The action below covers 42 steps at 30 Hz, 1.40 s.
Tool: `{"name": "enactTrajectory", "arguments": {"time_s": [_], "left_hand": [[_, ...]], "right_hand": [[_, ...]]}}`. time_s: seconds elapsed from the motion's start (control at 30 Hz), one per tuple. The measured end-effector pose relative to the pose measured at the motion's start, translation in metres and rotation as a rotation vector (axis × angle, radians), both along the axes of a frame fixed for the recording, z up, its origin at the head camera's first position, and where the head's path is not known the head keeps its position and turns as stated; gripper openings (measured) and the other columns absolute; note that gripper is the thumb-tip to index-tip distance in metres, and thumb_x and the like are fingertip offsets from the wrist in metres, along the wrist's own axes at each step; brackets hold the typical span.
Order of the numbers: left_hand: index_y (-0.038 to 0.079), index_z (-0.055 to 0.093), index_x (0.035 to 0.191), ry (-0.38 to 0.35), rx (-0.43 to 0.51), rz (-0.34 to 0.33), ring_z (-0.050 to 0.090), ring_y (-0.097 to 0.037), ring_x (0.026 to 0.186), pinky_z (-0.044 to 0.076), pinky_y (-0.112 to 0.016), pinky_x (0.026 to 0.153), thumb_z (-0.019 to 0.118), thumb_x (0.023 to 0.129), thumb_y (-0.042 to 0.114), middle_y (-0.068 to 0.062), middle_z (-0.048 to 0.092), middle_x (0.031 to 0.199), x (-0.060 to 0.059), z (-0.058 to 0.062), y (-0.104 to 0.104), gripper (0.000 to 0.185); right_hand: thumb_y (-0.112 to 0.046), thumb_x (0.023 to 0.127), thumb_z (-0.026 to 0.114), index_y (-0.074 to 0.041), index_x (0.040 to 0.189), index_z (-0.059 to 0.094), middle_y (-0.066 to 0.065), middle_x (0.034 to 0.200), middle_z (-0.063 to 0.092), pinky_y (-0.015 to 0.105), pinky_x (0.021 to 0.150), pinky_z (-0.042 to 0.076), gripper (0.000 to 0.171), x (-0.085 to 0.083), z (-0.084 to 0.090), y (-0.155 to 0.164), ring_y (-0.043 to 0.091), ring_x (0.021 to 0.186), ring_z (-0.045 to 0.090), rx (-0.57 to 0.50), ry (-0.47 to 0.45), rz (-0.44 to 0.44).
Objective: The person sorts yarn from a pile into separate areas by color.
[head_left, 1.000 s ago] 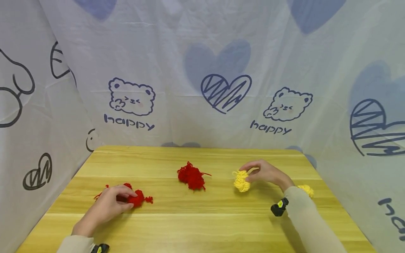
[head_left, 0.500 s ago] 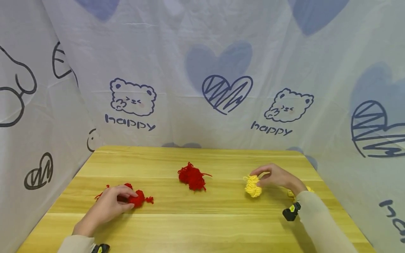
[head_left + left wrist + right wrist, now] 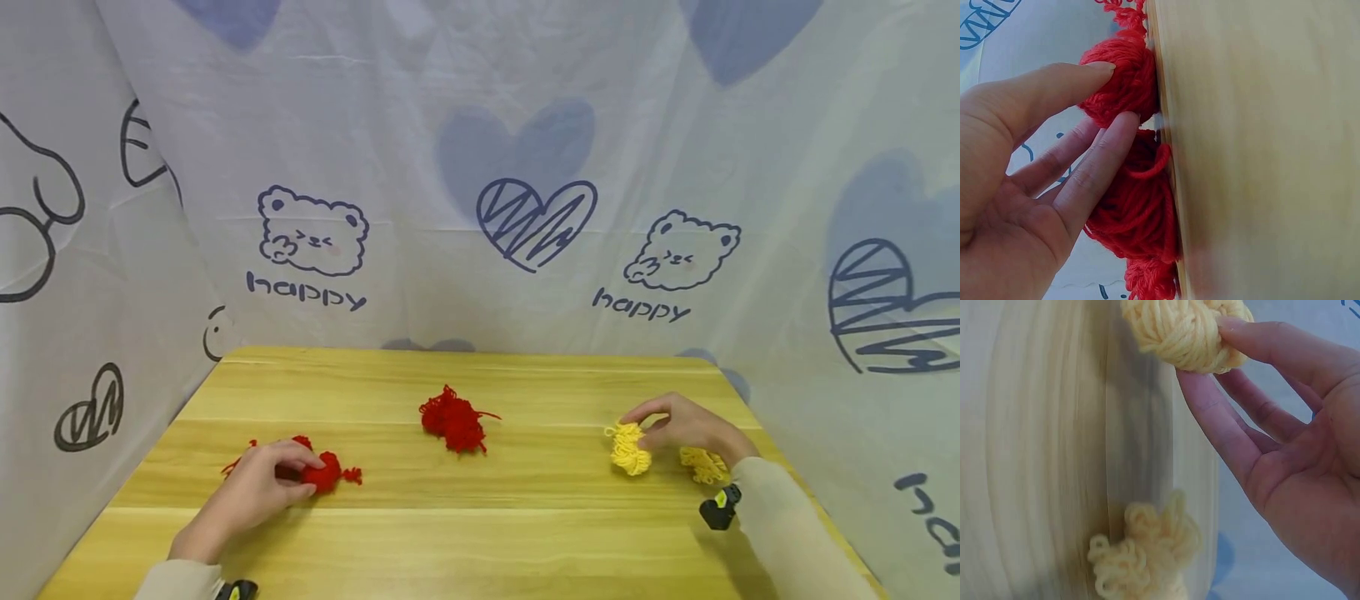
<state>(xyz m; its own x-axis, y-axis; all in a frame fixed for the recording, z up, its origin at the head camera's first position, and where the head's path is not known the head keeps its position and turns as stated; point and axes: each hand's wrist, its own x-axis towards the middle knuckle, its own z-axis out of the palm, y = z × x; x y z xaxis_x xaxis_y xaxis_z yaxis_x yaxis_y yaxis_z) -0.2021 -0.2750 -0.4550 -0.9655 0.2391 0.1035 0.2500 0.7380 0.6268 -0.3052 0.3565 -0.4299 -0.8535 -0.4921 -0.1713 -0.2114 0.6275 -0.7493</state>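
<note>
My left hand rests at the table's left and pinches a small red yarn bundle. In the left wrist view, thumb and forefinger of that hand close round a red yarn ball, with more red yarn under the other fingers. My right hand pinches a yellow yarn bundle low over the table's right side. In the right wrist view the hand holds it between thumb and forefinger. A second yellow bundle lies just right of it, beside the wrist.
Another red yarn bundle lies loose at mid-table. The wooden table is walled on three sides by a pale printed cloth. A black wrist camera sits on my right sleeve.
My right hand has carried the yellow bundle to the right, close to the second yellow bundle. My left hand has stayed on the red yarn.
</note>
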Motion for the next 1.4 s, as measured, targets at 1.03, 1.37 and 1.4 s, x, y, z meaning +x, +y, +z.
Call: {"name": "enactTrajectory", "arguments": {"time_s": [1.03, 1.37, 1.4], "left_hand": [[0.018, 0.078, 0.102, 0.013, -0.002, -0.013, 0.07, -0.02, 0.096, 0.059, -0.032, 0.082, 0.088, 0.08, 0.012, -0.003, 0.075, 0.111, 0.0, -0.001, 0.0, 0.025], [0.019, 0.078, 0.102, 0.027, -0.022, -0.006, 0.07, -0.016, 0.096, 0.059, -0.029, 0.082, 0.086, 0.08, 0.008, -0.001, 0.076, 0.109, -0.002, 0.0, 0.0, 0.025], [0.019, 0.078, 0.101, 0.03, -0.025, -0.008, 0.07, -0.016, 0.096, 0.059, -0.029, 0.082, 0.087, 0.08, 0.008, -0.001, 0.076, 0.109, -0.001, 0.0, 0.001, 0.025]], "right_hand": [[-0.004, 0.082, 0.082, 0.001, 0.118, 0.074, 0.022, 0.122, 0.07, 0.027, 0.076, 0.06, 0.037, 0.001, -0.002, 0.031, 0.023, 0.094, 0.068, 0.06, -0.051, -0.011], [-0.008, 0.085, 0.082, 0.003, 0.122, 0.072, 0.022, 0.122, 0.071, 0.024, 0.079, 0.059, 0.04, 0.001, -0.008, 0.043, 0.016, 0.096, 0.068, 0.081, -0.011, -0.006], [-0.008, 0.085, 0.082, 0.003, 0.122, 0.072, 0.022, 0.123, 0.071, 0.024, 0.079, 0.059, 0.04, 0.0, -0.008, 0.043, 0.017, 0.097, 0.068, 0.077, -0.016, -0.011]]}}
